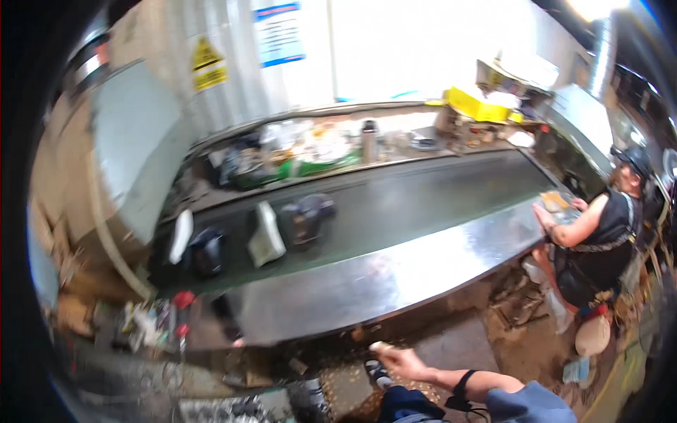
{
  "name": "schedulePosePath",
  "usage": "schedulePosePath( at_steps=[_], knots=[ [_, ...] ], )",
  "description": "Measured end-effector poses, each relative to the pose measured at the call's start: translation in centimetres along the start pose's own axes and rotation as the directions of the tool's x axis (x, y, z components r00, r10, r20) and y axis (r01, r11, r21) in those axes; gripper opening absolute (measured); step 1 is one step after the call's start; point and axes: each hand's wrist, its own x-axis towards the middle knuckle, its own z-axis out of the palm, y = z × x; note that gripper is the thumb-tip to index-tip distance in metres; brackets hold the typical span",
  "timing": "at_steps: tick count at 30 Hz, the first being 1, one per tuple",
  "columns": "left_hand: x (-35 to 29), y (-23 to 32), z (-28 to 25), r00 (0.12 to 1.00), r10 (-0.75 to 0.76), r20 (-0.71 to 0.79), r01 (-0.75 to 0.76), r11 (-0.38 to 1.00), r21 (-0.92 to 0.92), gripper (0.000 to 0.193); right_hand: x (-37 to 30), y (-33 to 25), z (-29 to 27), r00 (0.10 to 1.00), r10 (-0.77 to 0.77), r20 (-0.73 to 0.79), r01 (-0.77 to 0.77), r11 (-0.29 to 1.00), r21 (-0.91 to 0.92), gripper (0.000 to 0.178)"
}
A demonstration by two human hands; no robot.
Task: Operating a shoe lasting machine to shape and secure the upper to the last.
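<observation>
My right hand reaches in from the lower right, over the floor just off the near edge of a shiny metal ledge. Its fingers look pinched together around a small pale thing, too blurred to name. My left hand does not show. Beyond the ledge runs a dark conveyor belt. Toward its left end lie two white pieces, one slim and one broader, and two dark rounded pieces. A black elongated object rests on the ledge's left part.
A co-worker sits at the belt's right end, hands on a bagged orange-brown thing. A flask, plastic bags and a yellow box line the far shelf. Red-topped items stand at the left. A grey metal hood rises there.
</observation>
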Motion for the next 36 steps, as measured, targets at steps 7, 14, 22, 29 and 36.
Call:
schedulePosePath(
  at_steps=[7,14,22,29,36],
  knots=[
    [-3.2,12.2,12.9,0.038,0.342,0.939,0.172,0.923,-0.343,0.052,12.4,0.6,-0.3,0.918,-0.368,-0.148,0.37,0.929,-0.018,0.014],
    [-9.0,15.1,24.4,-0.024,0.545,0.838,-0.026,0.838,-0.545,0.05,18.3,6.1,-6.4,0.968,-0.227,-0.11,0.167,0.902,-0.398,0.049],
    [-3.5,32.1,31.5,0.041,0.553,0.832,0.08,0.828,-0.555,0.046,17.9,8.9,-8.5,0.966,-0.052,-0.253,-0.096,0.838,-0.537,0.055],
    [-2.6,35.2,40.4,0.173,0.884,0.435,-0.358,0.468,-0.808,0.059,18.3,8.3,-8.9,0.987,0.059,-0.149,-0.13,0.841,-0.526,0.048],
    [-3.1,35.4,41.4,0.287,0.905,0.314,-0.478,0.42,-0.772,0.052,18.1,8.2,-8.5,0.981,0.077,-0.18,-0.157,0.859,-0.487,0.055]
  ],
)
